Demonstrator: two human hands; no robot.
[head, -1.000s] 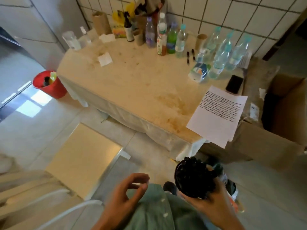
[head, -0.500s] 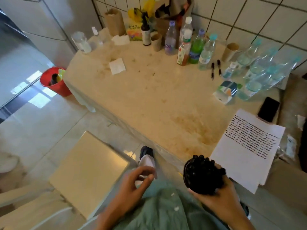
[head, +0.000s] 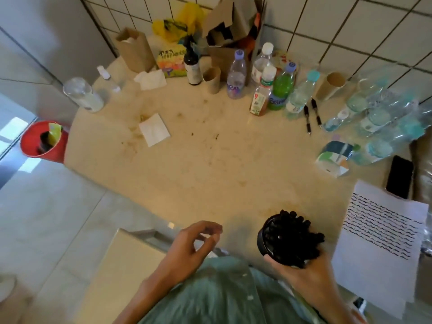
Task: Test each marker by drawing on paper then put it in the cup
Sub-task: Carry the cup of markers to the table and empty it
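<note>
Markers in black cup, right hand clamped beneath; left hand loose, well apart.

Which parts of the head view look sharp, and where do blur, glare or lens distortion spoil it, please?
Head view: the marker cup and lined paper read fairly sharp; the water bottles at right smear into blur; wide-angle bending curves the wall tiles; bright glare on the floor at left.

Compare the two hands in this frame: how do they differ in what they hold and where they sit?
The right hand grips a black cup packed with dark markers; the left hand holds nothing, its fingers loosely curled. The right hand sits beside the scribbled paper; the left hangs at the table edge. Both are bare and low in view.
</note>
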